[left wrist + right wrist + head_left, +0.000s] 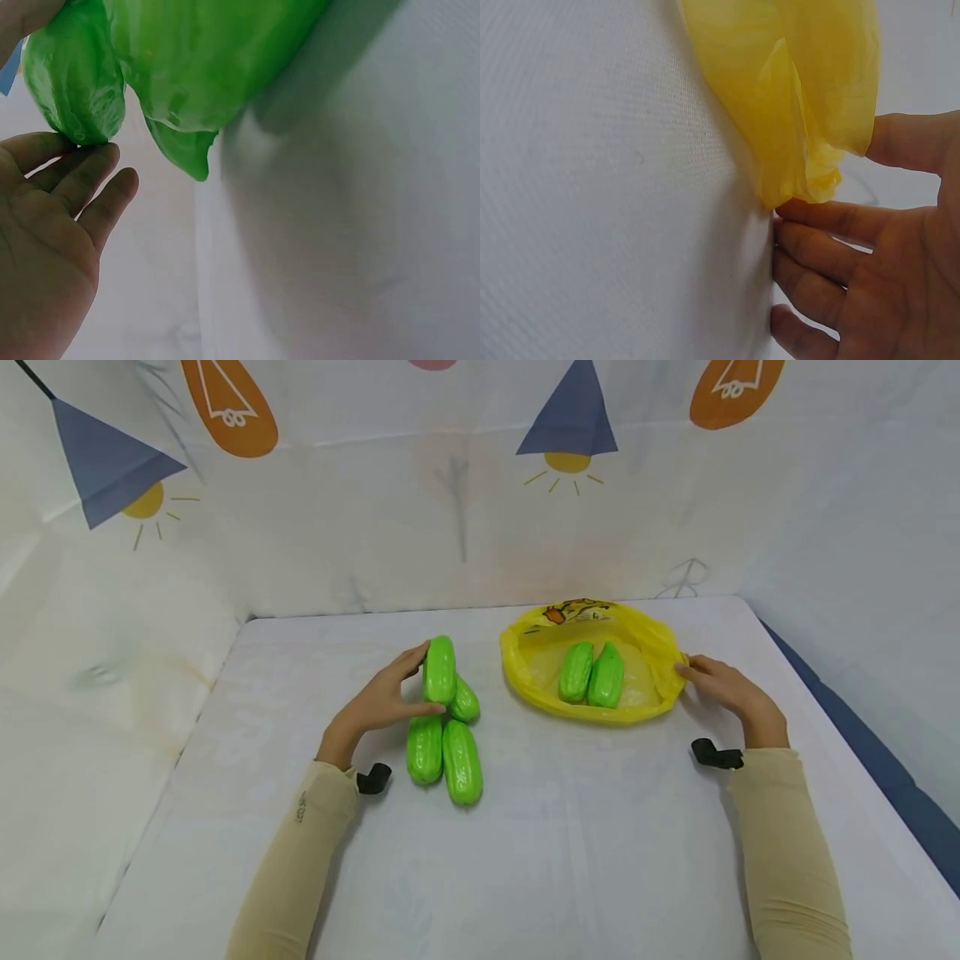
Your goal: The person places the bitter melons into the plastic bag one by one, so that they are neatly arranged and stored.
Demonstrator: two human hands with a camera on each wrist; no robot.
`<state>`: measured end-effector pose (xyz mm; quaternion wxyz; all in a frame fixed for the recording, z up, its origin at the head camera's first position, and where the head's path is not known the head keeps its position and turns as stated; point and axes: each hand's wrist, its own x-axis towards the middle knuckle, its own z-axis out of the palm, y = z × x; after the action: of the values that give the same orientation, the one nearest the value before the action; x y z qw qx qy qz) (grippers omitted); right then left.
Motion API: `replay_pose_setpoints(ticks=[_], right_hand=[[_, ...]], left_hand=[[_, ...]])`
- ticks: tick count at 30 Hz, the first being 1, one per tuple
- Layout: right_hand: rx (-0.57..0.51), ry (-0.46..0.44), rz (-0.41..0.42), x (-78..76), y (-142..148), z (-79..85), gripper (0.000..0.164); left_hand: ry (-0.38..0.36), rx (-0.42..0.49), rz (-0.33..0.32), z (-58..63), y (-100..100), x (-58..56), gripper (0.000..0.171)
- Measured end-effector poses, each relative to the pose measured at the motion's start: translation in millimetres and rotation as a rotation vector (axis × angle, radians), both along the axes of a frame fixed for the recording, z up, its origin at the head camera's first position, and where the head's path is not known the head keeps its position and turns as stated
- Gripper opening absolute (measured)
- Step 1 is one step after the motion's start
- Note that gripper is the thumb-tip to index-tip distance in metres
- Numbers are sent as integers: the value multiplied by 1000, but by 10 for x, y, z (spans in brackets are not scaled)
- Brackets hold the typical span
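Observation:
My left hand (382, 697) holds a shiny green cucumber-like vegetable (439, 670) end to end, fingers at its far tip and thumb at the near one. It sits at the top of a small cluster, over or against similar pieces; whether it is lifted clear, I cannot tell. Two of these, a left one (424, 750) and a right one (462, 762), lie closest to me. Another (464, 700) shows partly behind the held piece. At the right, my right hand (723, 683) pinches the rim of an opened yellow plastic bag (517, 672). Inside lie two green vegetables (606, 677) side by side.
A white cloth covers the table (525, 860). White printed sheeting (337, 527) hangs behind and along both sides. Dark blue material (862, 718) shows past the right table edge. Black wrist pieces (373, 778) stick out at both cuffs.

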<state>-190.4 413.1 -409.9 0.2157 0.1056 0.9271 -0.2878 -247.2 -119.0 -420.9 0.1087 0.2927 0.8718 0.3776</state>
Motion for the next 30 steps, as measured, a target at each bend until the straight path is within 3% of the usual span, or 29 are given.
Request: replay_pose_setpoints(ticks=[16, 30], right_hand=[[-2, 7, -3, 10, 6, -19, 97], [-6, 2, 4, 2, 17, -8, 95]], left_hand=[[15, -27, -41, 147, 244, -50, 108], [20, -62, -121, 278, 561, -129, 109]])
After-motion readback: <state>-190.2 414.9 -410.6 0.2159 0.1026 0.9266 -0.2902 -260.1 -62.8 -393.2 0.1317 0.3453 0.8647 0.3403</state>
